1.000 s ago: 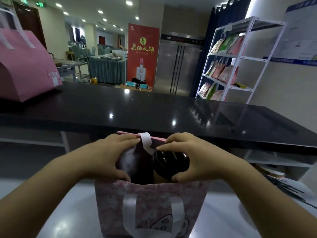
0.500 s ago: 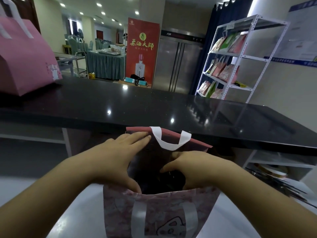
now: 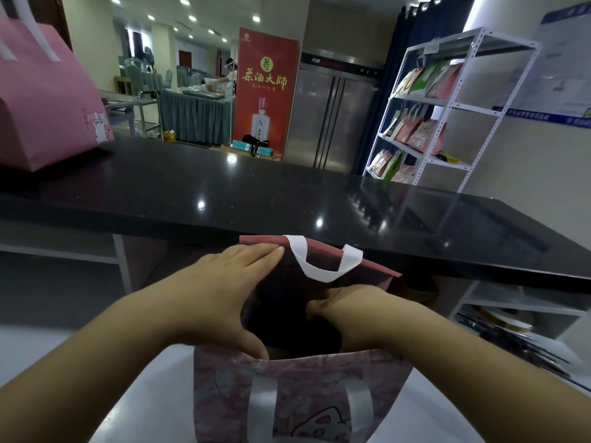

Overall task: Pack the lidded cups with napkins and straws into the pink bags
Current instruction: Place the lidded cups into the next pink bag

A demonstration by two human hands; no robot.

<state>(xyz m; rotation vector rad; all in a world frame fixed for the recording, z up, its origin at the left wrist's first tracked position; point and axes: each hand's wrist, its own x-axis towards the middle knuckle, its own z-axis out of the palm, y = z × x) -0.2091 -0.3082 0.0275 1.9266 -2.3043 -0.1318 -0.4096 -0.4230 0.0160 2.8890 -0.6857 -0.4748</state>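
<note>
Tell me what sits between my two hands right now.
The head view shows the pink bag's dark open mouth between left hand and right hand; its contents are too dark to tell.

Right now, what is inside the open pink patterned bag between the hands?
The right hand reaches into the pink patterned paper bag. Below it the inside is dark; the fingers and any cup are hidden.
</note>
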